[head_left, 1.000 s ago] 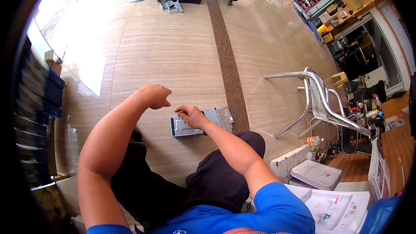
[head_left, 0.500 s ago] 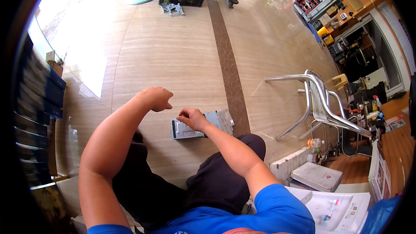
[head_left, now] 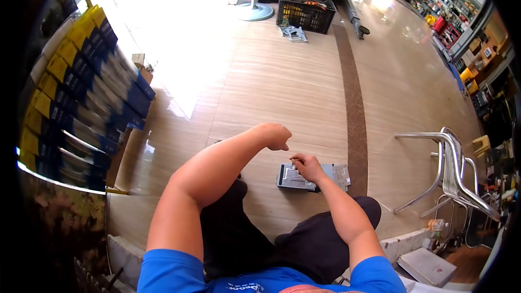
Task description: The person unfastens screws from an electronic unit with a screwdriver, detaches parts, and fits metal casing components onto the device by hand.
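Note:
A flat grey metal box (head_left: 329, 172) with a printed label, much like a computer drive, lies on the floor before my knees. My right hand (head_left: 308, 167) is over the labelled side, its thumb and fingers pinched together. Whatever sits in that pinch is too small to name. Just above and left of the box, my left hand (head_left: 278, 135) hangs with its fingers curled inward. The back of that hand faces me and hides what the fingers hold, if anything.
To the left stands a rack of blue and yellow packets (head_left: 81, 97). A metal chair (head_left: 453, 168) is at right. Farther off are a black crate (head_left: 305, 15), a round stand base (head_left: 255, 12) and grey metal pieces (head_left: 293, 33). A white box (head_left: 427, 267) lies lower right.
The view has swung left, so the floor, box and chair appear farther right and more of the packet rack shows. Both hands keep nearly the same place by the box.

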The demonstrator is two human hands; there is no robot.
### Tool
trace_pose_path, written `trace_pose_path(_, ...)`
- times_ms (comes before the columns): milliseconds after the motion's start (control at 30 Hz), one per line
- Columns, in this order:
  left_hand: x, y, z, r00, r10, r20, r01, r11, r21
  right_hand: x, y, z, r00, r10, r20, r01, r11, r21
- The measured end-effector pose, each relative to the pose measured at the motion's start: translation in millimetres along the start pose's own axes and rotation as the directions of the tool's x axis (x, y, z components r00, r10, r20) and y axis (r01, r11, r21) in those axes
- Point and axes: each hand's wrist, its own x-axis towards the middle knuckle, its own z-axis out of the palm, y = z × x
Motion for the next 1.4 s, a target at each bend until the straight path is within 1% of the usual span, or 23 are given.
trace_pose_path(67,-2.5,1.7,-1.5,1.0,-0.009,0.008,0.009,1.0,0.003,-0.9,0.0,0.5,1.0,0.024,0.008,-0.024,0.999,0.043)
trace_pose_path(200,-4.0,4.1,-3.3,0.999,-0.028,0.021,0.028,1.0,0.014,-3.1,-3.2,0.2,1.0,0.004,0.001,-0.004,0.998,0.07)
trace_pose_path(300,-3.0,3.8,-3.3,0.999,-0.026,0.024,0.026,1.0,0.01,-3.5,-3.6,0.6,0.999,0.047,0.011,-0.048,0.993,0.11)
trace_pose_path(367,-1.5,2.0,-1.7,0.999,-0.026,0.026,0.026,1.0,0.002,-1.0,0.6,1.0,0.998,0.038,0.058,-0.044,0.992,0.118)
trace_pose_path(400,-0.2,0.7,-0.5,1.0,-0.018,0.019,0.018,1.0,0.013,-0.3,0.7,0.7,0.998,0.038,0.054,-0.044,0.992,0.117)
trace_pose_path(467,5.6,-1.9,2.4,1.0,0.009,0.007,-0.009,0.999,0.031,-0.5,-0.2,-0.3,0.996,0.049,0.071,-0.056,0.992,0.11)
trace_pose_path(500,8.7,-4.8,5.4,1.0,0.011,0.002,-0.011,1.0,0.019,-0.2,-0.7,-0.1,0.999,0.02,0.049,-0.024,0.997,0.08)
trace_pose_path(533,12.7,-6.7,8.7,1.0,0.019,-0.004,-0.019,1.0,0.007,-1.0,-0.4,0.0,0.999,0.034,0.029,-0.036,0.997,0.073)
trace_pose_path(600,10.1,-5.9,8.2,0.999,0.031,-0.034,-0.031,0.999,0.007,-2.0,-4.3,-2.1,1.0,-0.017,-0.015,0.016,1.0,-0.018)
trace_pose_path(667,11.1,-6.4,8.6,0.998,0.041,-0.039,-0.04,0.999,0.021,-1.4,-1.1,-1.3,0.997,-0.062,-0.047,0.061,0.998,-0.021)
trace_pose_path(700,9.8,-4.6,7.5,0.997,0.066,-0.041,-0.065,0.998,0.025,-3.5,-8.8,-5.2,1.0,0.006,-0.016,-0.007,1.0,-0.022)
trace_pose_path(733,7.8,-3.3,6.5,0.998,0.045,-0.052,-0.045,0.999,0.013,-4.6,-12.0,-6.8,1.0,0.026,-0.003,-0.026,1.0,-0.015)
trace_pose_path(767,7.7,-3.0,6.0,0.998,0.02,-0.063,-0.02,1.0,0.0,-4.3,-10.7,-6.4,1.0,0.018,0.008,-0.018,1.0,0.006)
trace_pose_path(833,10.4,-5.3,8.2,0.998,0.018,-0.054,-0.018,1.0,0.002,-4.4,-8.9,-4.9,1.0,0.015,0.012,-0.015,1.0,0.025)
trace_pose_path(900,7.3,-2.0,5.1,0.999,0.0,-0.046,0.001,1.0,0.01,-5.0,-10.4,-4.4,1.0,0.011,0.021,-0.013,0.989,0.146)
trace_pose_path(933,9.3,-2.0,6.2,0.999,0.006,-0.047,-0.005,1.0,0.01,-5.5,-10.9,-4.6,1.0,0.015,0.017,-0.017,0.989,0.144)
trace_pose_path(1000,12.5,-5.0,9.2,0.999,0.012,-0.043,-0.011,1.0,0.014,-5.0,-10.4,-4.6,0.997,0.068,0.047,-0.073,0.989,0.127)
trace_pose_path(1033,13.7,-6.8,11.1,0.999,0.014,-0.042,-0.013,1.0,0.014,-5.0,-10.0,-4.5,0.995,0.08,0.063,-0.089,0.983,0.163)
trace_pose_path(1133,14.8,-8.5,12.1,0.997,0.027,-0.068,-0.027,1.0,0.003,-5.2,-10.5,-4.1,0.997,0.044,0.063,-0.052,0.989,0.137)
trace_pose_path(1200,12.1,-6.1,7.9,1.0,0.007,-0.016,-0.007,1.0,-0.013,-5.7,-10.3,-4.7,0.996,0.047,0.071,-0.056,0.991,0.124)
trace_pose_path(1233,10.5,-4.8,6.7,1.0,0.013,-0.015,-0.013,1.0,-0.013,-5.6,-10.0,-5.0,0.995,0.046,0.086,-0.056,0.992,0.112)
trace_pose_path(1300,8.2,-3.4,6.5,0.999,-0.016,-0.046,0.015,1.0,-0.025,-6.0,-13.4,-7.2,0.995,0.06,0.084,-0.067,0.994,0.09)
trace_pose_path(1400,10.3,-6.5,9.6,0.998,-0.007,-0.064,0.006,1.0,-0.014,-5.0,-14.4,-6.9,0.996,0.057,0.062,-0.06,0.997,0.056)
